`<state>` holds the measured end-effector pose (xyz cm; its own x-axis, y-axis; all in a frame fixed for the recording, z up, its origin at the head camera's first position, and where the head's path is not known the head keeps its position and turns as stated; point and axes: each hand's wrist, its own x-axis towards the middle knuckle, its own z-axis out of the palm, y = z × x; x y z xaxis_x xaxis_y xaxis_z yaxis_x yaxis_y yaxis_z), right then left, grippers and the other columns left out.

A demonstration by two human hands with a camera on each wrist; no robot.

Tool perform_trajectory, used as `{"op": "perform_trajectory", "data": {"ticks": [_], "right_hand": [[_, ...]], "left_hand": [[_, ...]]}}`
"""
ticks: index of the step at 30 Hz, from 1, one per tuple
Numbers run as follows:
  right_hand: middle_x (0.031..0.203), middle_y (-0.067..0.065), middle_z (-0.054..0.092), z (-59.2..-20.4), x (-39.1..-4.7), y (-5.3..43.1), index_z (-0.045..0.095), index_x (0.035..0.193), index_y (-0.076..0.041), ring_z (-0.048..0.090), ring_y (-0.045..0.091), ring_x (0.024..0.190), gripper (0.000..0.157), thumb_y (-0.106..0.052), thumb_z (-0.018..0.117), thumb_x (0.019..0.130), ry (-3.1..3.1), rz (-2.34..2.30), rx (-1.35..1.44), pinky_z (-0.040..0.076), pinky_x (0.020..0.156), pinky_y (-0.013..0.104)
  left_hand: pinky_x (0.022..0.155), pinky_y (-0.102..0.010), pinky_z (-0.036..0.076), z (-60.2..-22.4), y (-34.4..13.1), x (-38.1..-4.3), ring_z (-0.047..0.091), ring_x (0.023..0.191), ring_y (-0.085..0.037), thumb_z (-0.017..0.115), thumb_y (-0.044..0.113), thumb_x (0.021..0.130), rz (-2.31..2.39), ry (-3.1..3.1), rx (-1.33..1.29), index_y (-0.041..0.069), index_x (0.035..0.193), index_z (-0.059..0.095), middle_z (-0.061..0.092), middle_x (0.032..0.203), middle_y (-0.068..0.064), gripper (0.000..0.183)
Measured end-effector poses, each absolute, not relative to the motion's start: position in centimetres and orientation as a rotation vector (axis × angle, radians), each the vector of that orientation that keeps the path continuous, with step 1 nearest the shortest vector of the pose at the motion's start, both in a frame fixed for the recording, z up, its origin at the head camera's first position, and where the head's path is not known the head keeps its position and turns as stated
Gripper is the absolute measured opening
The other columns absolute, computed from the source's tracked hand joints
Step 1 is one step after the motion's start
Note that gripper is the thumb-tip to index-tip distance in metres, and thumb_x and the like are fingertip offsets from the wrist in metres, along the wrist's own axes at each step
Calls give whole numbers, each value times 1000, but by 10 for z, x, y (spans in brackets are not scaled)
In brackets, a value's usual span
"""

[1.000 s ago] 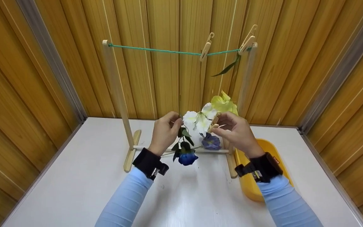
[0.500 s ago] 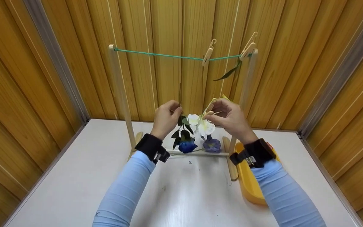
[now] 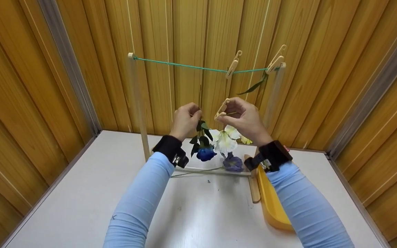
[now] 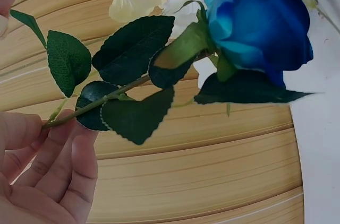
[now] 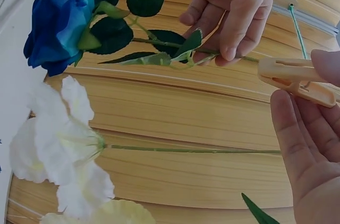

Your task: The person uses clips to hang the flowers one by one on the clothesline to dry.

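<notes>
My left hand [image 3: 185,120] pinches the stem of a blue artificial rose [image 3: 205,154], whose bloom hangs head down below its dark green leaves [image 4: 133,49]. Between thumb and fingers, my right hand [image 3: 245,117] holds a beige clothespin [image 3: 222,109], close to the rose's stem in the right wrist view. Above both hands runs a green line [image 3: 181,64] bearing a clothespin [image 3: 232,67] near its right part and another clothespin [image 3: 275,64] at its right end. A white flower [image 3: 225,140] hangs upside down behind the right hand, and a yellow flower [image 3: 246,139] is mostly hidden there.
Wooden posts [image 3: 139,103] carry the line on a white table [image 3: 74,193]. A purple flower [image 3: 233,163] lies at the rack's low crossbar. The yellow basin [image 3: 274,206] stands at right, partly under my right forearm. Wood-patterned panels [image 3: 188,34] enclose the back and sides.
Both hands have risen toward the line, the left lifting the rose, the right carrying the clothespin up and slightly left. The head view has shifted, so the line appears lower.
</notes>
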<state>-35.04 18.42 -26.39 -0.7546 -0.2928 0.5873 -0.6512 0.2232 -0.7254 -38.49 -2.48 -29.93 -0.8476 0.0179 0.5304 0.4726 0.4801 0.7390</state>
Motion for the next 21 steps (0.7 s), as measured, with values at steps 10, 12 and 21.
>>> {"op": "perform_trajectory", "data": {"ticks": [10,12,21], "right_hand": [[104,19,73,-240,-363,177,67,113,7,69,9,89,31,1,81,86,-2163,1479,866,57,82,22],[104,19,73,-235,-366,174,67,113,7,69,10,89,30,2,81,86,-2157,1489,863,58,82,22],[109,20,74,-212,-376,161,67,115,7,71,17,95,30,3,79,88,-2153,1473,832,58,86,24]], "left_hand": [[72,-30,51,-287,-18,-399,66,86,-24,62,8,102,-1387,-2351,-343,-1,107,73,73,98,-15,15],[73,-30,52,-284,-18,-401,66,86,-24,61,8,103,-1413,-2351,-335,-1,108,73,73,100,-15,15],[71,-30,52,-273,-22,-408,66,85,-23,60,10,104,-1420,-2369,-305,-1,111,72,73,103,-17,17]]}}
